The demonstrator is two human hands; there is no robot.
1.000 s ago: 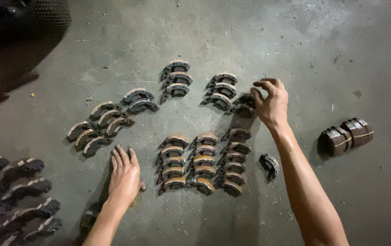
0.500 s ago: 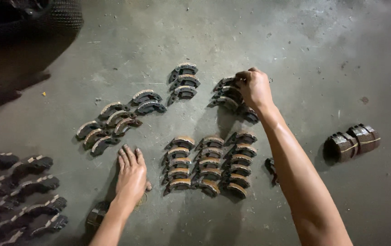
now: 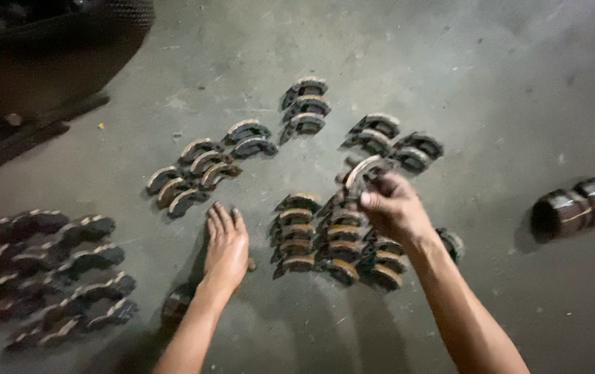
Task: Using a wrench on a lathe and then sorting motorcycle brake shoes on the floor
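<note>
Right hand (image 3: pixel 394 208) up off the floor, fingers pinched in a narrow grip on a curved brake shoe (image 3: pixel 365 172), the piece tilted and sticking out at 11 o'clock from the knuckles. The wrist is bent, and the forearm runs back toward 5 o'clock and out of the frame's bottom edge. The held shoe hangs just above the near block of shoes (image 3: pixel 329 239), three short columns packed side by side, directly under and at 8 o'clock of the hand.

Left hand (image 3: pixel 226 248) is flat on the concrete floor (image 3: pixel 491 83), palm down, fingers together and pointing to 12 o'clock, holding nothing; the arm drops to 6 o'clock. It sits just beside the near block, at its 9 o'clock.

Further out: a small cluster of shoes (image 3: pixel 394 142) at 12 o'clock of the right hand, a stack of three (image 3: pixel 304 104) at 11 o'clock, a slanted row (image 3: pixel 200 170) at 12 o'clock of the left hand. At far 3 o'clock, well apart, lies a strapped bundle (image 3: pixel 581 204). Far at 9 o'clock lies a blurred dark batch of shoes (image 3: pixel 55 273).
</note>
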